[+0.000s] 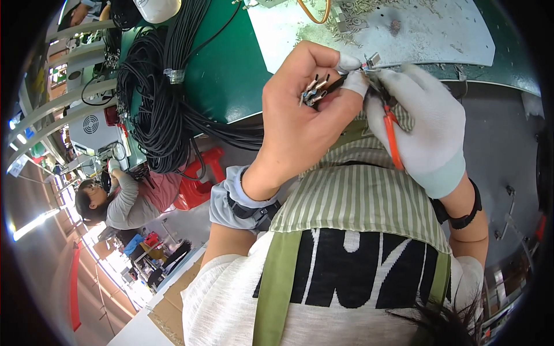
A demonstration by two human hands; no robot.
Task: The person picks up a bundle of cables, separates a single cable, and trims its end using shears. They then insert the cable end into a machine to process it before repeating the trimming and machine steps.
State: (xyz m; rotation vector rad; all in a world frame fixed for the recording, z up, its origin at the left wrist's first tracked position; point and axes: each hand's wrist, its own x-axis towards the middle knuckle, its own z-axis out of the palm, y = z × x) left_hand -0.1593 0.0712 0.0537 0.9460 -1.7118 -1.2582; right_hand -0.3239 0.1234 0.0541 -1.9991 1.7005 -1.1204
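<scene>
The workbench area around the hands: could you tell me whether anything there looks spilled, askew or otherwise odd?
Small metal bits lie scattered loose across the pale mat beyond the hands, like offcuts. The black cable bundle droops over the green bench edge. Nothing looks damaged.

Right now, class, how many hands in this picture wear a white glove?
1. Only the right hand, holding orange-handled pliers, is fully gloved. The left hand is bare but for white finger cots. The co-worker's raised hand at the left is too small to judge.
</scene>
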